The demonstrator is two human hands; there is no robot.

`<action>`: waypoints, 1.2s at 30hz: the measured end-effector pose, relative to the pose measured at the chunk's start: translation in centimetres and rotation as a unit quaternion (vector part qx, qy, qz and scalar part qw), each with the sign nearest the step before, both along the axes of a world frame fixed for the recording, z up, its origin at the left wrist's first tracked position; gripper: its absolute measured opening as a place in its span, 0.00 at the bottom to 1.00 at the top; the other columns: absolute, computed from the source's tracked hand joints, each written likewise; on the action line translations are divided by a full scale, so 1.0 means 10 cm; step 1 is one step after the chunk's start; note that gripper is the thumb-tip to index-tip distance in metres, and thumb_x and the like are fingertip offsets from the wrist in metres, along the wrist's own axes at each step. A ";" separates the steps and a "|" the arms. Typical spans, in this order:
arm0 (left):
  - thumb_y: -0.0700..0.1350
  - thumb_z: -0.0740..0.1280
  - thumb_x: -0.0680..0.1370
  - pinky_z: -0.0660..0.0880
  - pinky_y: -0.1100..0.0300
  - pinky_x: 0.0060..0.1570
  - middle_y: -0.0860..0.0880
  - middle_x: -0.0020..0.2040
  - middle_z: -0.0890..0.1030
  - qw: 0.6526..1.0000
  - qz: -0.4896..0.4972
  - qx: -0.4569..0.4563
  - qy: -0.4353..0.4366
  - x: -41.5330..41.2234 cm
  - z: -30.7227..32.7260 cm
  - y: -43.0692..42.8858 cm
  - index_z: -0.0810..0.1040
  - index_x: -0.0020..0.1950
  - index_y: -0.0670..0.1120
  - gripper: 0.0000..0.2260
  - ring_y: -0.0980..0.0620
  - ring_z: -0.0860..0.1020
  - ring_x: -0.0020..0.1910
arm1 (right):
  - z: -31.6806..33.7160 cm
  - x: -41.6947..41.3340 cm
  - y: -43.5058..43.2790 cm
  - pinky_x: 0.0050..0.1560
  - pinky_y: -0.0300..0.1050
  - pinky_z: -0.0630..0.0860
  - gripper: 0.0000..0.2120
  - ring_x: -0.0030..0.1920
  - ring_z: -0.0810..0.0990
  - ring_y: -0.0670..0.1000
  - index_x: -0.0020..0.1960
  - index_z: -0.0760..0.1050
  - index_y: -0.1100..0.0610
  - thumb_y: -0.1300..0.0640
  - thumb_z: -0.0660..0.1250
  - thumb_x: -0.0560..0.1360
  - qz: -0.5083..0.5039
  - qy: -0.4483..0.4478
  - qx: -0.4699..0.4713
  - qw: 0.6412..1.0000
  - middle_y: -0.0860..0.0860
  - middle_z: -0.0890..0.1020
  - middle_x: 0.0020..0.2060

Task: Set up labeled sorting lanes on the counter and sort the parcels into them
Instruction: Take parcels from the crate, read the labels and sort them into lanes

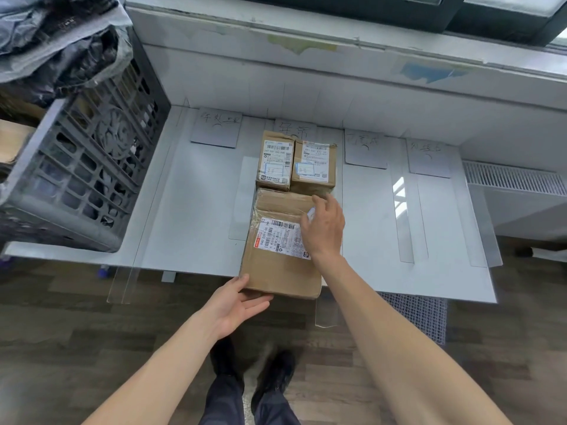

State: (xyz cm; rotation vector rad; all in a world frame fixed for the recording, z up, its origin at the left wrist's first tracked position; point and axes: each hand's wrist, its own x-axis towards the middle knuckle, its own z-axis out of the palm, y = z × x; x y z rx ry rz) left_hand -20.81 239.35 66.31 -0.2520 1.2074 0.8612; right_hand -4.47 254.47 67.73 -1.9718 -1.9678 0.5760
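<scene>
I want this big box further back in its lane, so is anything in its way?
Yes. The left small parcel and right small parcel stand side by side at the lane's far end, and the large parcel appears to butt against them. The left hand and right hand touch it directly.

Big box at the worktop edge, right grip resting on top, left grip touching its near corner, small boxes right behind.

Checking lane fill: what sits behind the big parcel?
Behind the big parcel: left small parcel and right small parcel, side by side; behind them a handwritten lane card, lower part covered.
</scene>
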 end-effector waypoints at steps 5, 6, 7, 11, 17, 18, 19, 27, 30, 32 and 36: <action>0.44 0.62 0.84 0.76 0.40 0.61 0.34 0.63 0.74 1.000 0.006 -0.008 0.000 0.06 0.03 -0.01 0.65 0.74 0.46 0.19 0.33 0.81 0.57 | 0.02 0.11 -0.03 0.67 0.51 0.71 0.25 0.72 0.68 0.56 0.76 0.62 0.57 0.57 0.63 0.81 -0.004 0.057 -0.076 0.995 0.54 0.62 0.76; 0.44 0.62 0.84 0.76 0.40 0.62 0.35 0.63 0.74 1.000 0.004 -0.010 0.001 0.07 0.04 -0.01 0.65 0.74 0.47 0.19 0.33 0.81 0.57 | 0.02 0.11 -0.03 0.66 0.51 0.72 0.26 0.72 0.68 0.56 0.76 0.61 0.57 0.57 0.63 0.81 -0.001 0.060 -0.075 0.995 0.54 0.62 0.76; 0.44 0.62 0.83 0.75 0.39 0.63 0.35 0.62 0.74 1.000 0.001 -0.011 0.003 0.07 0.06 -0.01 0.65 0.74 0.47 0.19 0.33 0.81 0.58 | 0.02 0.11 -0.03 0.66 0.51 0.72 0.26 0.72 0.68 0.56 0.77 0.61 0.57 0.57 0.63 0.81 -0.003 0.063 -0.075 0.995 0.54 0.62 0.76; 0.51 0.64 0.82 0.74 0.38 0.64 0.36 0.68 0.72 0.998 -0.048 -0.015 0.031 0.07 0.16 0.01 0.62 0.75 0.50 0.23 0.35 0.79 0.60 | 0.05 0.12 -0.01 0.73 0.51 0.65 0.28 0.77 0.62 0.56 0.79 0.58 0.57 0.56 0.62 0.81 -0.007 0.057 -0.083 0.995 0.55 0.58 0.79; 0.60 0.60 0.81 0.63 0.40 0.72 0.46 0.80 0.58 0.839 -0.242 0.059 0.483 -0.10 0.43 0.30 0.53 0.81 0.52 0.32 0.41 0.60 0.78 | 0.37 0.09 0.10 0.79 0.54 0.53 0.29 0.80 0.53 0.56 0.80 0.58 0.56 0.50 0.62 0.82 0.086 -0.032 -0.031 0.995 0.56 0.56 0.80; 0.60 0.59 0.81 0.62 0.41 0.72 0.46 0.81 0.57 0.773 -0.280 0.095 0.561 -0.17 0.53 0.41 0.53 0.81 0.51 0.32 0.41 0.58 0.78 | 0.47 0.05 0.14 0.79 0.55 0.52 0.29 0.80 0.52 0.57 0.79 0.59 0.56 0.49 0.62 0.82 0.111 -0.049 -0.023 0.992 0.56 0.57 0.80; 0.61 0.59 0.81 0.61 0.41 0.73 0.46 0.81 0.56 0.708 -0.310 0.129 0.622 -0.25 0.65 0.53 0.53 0.81 0.51 0.31 0.42 0.57 0.79 | 0.57 0.00 0.19 0.79 0.57 0.51 0.28 0.80 0.52 0.57 0.79 0.59 0.55 0.48 0.61 0.82 0.134 -0.068 -0.013 0.989 0.56 0.58 0.79; 0.59 0.58 0.81 0.55 0.43 0.75 0.40 0.78 0.62 0.415 -0.353 0.204 0.813 -0.95 1.68 1.21 0.60 0.79 0.45 0.30 0.40 0.59 0.76 | 1.42 -0.76 0.47 0.78 0.62 0.46 0.29 0.80 0.54 0.59 0.78 0.62 0.55 0.44 0.59 0.81 0.242 -0.117 0.100 0.958 0.55 0.63 0.78; 0.59 0.59 0.81 0.54 0.44 0.75 0.39 0.77 0.63 0.387 -0.344 0.186 0.835 -1.30 1.98 1.22 0.61 0.79 0.45 0.30 0.40 0.60 0.76 | 1.70 -1.17 0.52 0.78 0.61 0.48 0.30 0.79 0.54 0.59 0.79 0.61 0.55 0.43 0.59 0.81 0.274 -0.107 0.123 0.948 0.55 0.63 0.78; 0.60 0.58 0.81 0.54 0.44 0.75 0.39 0.77 0.63 0.378 -0.338 0.167 0.846 -1.60 2.15 1.20 0.61 0.79 0.45 0.30 0.40 0.60 0.75 | 1.88 -1.49 0.56 0.78 0.61 0.49 0.29 0.79 0.55 0.59 0.78 0.61 0.55 0.43 0.59 0.81 0.288 -0.091 0.140 0.943 0.54 0.64 0.78; 0.62 0.57 0.81 0.57 0.45 0.74 0.40 0.76 0.64 0.368 -0.310 0.127 0.867 -2.36 2.38 1.12 0.62 0.79 0.46 0.30 0.40 0.61 0.75 | 2.16 -2.21 0.60 0.78 0.61 0.51 0.29 0.79 0.57 0.60 0.78 0.62 0.56 0.44 0.59 0.82 0.313 -0.066 0.170 0.932 0.55 0.65 0.77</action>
